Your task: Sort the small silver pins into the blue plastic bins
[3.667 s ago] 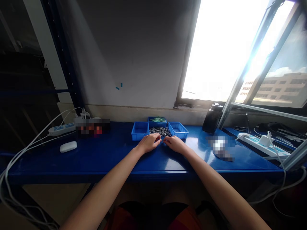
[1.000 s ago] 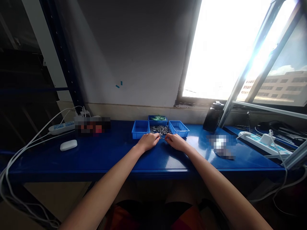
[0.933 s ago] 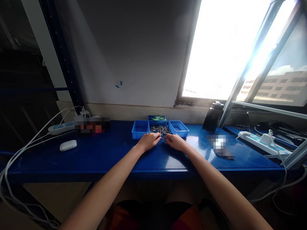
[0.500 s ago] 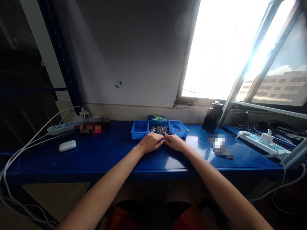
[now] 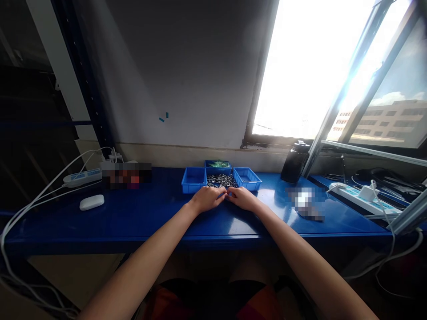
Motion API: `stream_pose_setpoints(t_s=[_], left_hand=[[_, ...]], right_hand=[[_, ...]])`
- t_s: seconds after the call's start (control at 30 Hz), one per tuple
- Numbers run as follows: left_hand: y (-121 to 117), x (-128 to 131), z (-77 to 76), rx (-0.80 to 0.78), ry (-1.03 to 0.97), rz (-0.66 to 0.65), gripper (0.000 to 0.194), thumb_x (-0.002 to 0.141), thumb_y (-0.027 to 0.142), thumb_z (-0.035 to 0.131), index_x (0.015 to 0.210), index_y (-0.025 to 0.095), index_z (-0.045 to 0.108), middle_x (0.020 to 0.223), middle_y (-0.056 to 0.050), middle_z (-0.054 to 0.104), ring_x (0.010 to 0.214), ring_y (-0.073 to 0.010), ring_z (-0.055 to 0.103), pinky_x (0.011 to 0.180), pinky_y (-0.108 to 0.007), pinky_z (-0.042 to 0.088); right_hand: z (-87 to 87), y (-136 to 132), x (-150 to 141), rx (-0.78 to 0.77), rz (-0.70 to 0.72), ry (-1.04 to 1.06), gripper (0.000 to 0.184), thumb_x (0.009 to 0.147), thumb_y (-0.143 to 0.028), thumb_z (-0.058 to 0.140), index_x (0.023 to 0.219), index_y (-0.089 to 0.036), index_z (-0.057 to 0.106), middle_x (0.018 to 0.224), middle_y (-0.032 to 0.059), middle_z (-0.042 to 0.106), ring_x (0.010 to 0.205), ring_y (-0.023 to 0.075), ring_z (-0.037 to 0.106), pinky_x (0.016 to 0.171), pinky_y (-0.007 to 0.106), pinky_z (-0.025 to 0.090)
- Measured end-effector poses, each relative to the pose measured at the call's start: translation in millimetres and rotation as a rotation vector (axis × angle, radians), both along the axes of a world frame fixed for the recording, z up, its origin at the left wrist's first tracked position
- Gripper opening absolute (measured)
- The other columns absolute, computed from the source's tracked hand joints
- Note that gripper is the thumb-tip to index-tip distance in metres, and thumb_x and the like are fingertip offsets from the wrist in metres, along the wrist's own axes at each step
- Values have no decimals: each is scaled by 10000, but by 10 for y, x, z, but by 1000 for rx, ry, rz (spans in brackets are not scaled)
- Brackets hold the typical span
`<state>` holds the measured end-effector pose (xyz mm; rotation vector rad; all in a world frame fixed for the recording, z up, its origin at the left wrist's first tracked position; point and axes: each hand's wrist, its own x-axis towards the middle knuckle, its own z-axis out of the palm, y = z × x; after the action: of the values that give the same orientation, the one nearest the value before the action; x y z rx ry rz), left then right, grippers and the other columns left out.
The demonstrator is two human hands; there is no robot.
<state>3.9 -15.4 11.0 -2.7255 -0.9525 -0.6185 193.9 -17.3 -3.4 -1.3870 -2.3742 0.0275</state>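
My left hand [image 5: 208, 198] and my right hand [image 5: 243, 198] meet fingertip to fingertip above the blue table [image 5: 133, 218]. Both have their fingers curled in a pinch. Whatever lies between the fingertips is hidden or too small to name. Just beyond them is a pile of small dark, shiny, elongated pieces [image 5: 222, 179]; their kind cannot be made out. A blue plastic bin [image 5: 194, 188] stands left of the pile, and another blue bin [image 5: 248, 181] stands to its right. Behind it, a third blue bin [image 5: 218, 169] holds something green and thin, like clear bags.
A black bottle [image 5: 295, 162] stands at the right near the window. White power strips [image 5: 367, 198] with cables lie at both ends of the table. A white rounded case [image 5: 91, 202] rests on the left. Blurred-out items are on either side.
Both hands stay together in front of the pile, with only slight finger movement. The whole view has shifted a little to the left.
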Motion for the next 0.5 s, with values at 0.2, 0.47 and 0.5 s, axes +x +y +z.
stream_pose_setpoints(t_s=[0.2, 0.47, 0.5], left_hand=[[23, -1, -24, -43, -23, 24, 288, 874, 376, 311, 1002, 227, 521, 768, -28, 643, 717, -170, 613, 615, -237, 435], [69, -1, -23, -44, -38, 88, 305, 871, 391, 299, 985, 214, 521, 759, -39, 640, 710, -185, 611, 601, -247, 430], [77, -5, -21, -45, -39, 106, 304, 869, 394, 302, 980, 216, 522, 763, -39, 640, 709, -188, 609, 593, -248, 428]], right_hand=[[8, -5, -3, 6, 7, 3, 157, 797, -289, 481, 889, -188, 559, 620, -16, 553, 530, 76, 447, 499, 182, 265], [40, -7, 14, 21, -35, 11, 171, 806, -314, 473, 870, -187, 567, 598, -16, 547, 517, 78, 442, 500, 189, 262], [43, -4, 17, 23, -39, 14, 168, 806, -313, 473, 866, -188, 567, 593, -18, 545, 515, 78, 441, 500, 189, 261]])
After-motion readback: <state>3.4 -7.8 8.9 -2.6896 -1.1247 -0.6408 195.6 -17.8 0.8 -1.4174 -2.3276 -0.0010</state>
